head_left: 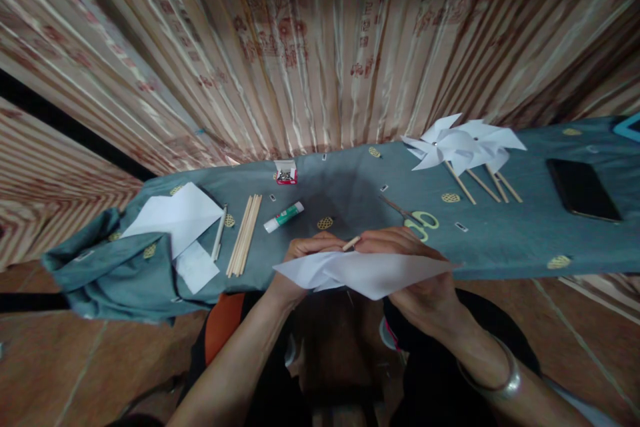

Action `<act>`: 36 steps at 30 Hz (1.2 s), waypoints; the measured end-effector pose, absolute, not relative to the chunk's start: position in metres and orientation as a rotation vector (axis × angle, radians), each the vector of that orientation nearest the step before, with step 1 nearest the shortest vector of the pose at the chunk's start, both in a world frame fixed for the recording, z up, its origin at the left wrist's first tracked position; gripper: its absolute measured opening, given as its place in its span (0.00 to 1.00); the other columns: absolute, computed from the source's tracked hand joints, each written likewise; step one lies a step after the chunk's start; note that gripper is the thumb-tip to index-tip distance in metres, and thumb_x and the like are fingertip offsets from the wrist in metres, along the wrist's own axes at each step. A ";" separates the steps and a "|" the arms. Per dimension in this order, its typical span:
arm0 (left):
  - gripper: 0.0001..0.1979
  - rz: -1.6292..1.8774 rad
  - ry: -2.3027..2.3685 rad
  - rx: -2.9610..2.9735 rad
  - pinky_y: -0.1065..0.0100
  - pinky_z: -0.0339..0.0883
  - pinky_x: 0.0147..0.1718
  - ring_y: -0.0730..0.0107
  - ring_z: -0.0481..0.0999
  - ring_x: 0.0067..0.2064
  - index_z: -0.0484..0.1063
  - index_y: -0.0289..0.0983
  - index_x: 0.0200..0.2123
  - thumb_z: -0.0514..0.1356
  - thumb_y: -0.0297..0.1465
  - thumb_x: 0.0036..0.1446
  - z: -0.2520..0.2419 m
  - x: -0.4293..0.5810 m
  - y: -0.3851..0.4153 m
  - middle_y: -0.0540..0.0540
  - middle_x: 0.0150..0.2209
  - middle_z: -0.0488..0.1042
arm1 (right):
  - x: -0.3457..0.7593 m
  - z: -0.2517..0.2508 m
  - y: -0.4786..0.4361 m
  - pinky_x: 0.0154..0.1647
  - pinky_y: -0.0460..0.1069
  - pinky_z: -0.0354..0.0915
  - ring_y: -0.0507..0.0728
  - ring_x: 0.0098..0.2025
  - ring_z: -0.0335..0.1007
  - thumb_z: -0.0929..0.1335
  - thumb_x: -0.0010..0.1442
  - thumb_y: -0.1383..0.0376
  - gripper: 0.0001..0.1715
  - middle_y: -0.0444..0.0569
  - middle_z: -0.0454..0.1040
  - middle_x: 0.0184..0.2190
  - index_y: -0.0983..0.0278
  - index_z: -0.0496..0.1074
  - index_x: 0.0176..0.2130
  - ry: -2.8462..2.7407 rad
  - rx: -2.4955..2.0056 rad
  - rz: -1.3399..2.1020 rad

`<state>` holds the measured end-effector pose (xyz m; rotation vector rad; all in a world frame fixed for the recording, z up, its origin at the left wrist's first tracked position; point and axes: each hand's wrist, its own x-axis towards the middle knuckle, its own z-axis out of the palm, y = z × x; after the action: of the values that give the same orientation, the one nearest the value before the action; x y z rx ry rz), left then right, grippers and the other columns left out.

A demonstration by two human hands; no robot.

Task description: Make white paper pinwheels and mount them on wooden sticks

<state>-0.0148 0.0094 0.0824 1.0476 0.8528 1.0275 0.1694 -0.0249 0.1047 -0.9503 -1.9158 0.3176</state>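
Observation:
A white paper pinwheel (370, 270) is held up close to me, over the table's front edge. My left hand (300, 267) is closed on its left side, fingers behind the paper. From the other side my right hand (425, 287) grips the same pinwheel, also closed. The end of a wooden stick (351, 244) pokes out between the fingers of both hands, above the paper. The paper hides the rest of the stick and most fingertips. Just beyond my right hand lie scissors (423, 221) with yellow-green handles.
On the green tablecloth (345, 180) are a glue stick (284, 217), wooden sticks (244, 237), a pen (219, 233), white paper sheets (175, 213) and a small red box (287, 175) of pins. Finished pinwheels (465, 143) and a phone (583, 188) lie right. A curtain (320, 47) hangs behind.

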 end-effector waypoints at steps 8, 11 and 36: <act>0.10 1.016 0.820 1.059 0.67 0.66 0.33 0.68 0.71 0.31 0.82 0.37 0.25 0.72 0.37 0.40 0.079 -0.016 0.009 0.44 0.28 0.77 | 0.169 0.108 -0.025 0.45 0.53 0.67 0.56 0.43 0.76 0.64 0.64 0.67 0.08 0.47 0.79 0.39 0.61 0.71 0.43 -1.906 -0.963 0.352; 0.10 1.010 0.837 1.044 0.67 0.66 0.33 0.67 0.71 0.30 0.81 0.36 0.25 0.72 0.37 0.40 0.080 -0.016 0.009 0.44 0.28 0.77 | 0.169 0.107 -0.025 0.46 0.54 0.67 0.57 0.43 0.76 0.64 0.63 0.69 0.09 0.48 0.79 0.40 0.60 0.71 0.43 -1.914 -0.959 0.332; 0.11 0.996 0.936 1.080 0.71 0.63 0.29 0.71 0.69 0.27 0.80 0.35 0.22 0.70 0.38 0.43 0.087 -0.016 -0.005 0.49 0.22 0.72 | 0.172 0.098 -0.014 0.29 0.47 0.72 0.54 0.28 0.75 0.75 0.50 0.63 0.08 0.48 0.81 0.29 0.63 0.80 0.33 -1.395 -1.074 1.182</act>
<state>-0.0163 -0.0046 0.0870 1.0803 0.9360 0.9962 0.1720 -0.0139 0.0983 -1.0740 -1.3954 1.1819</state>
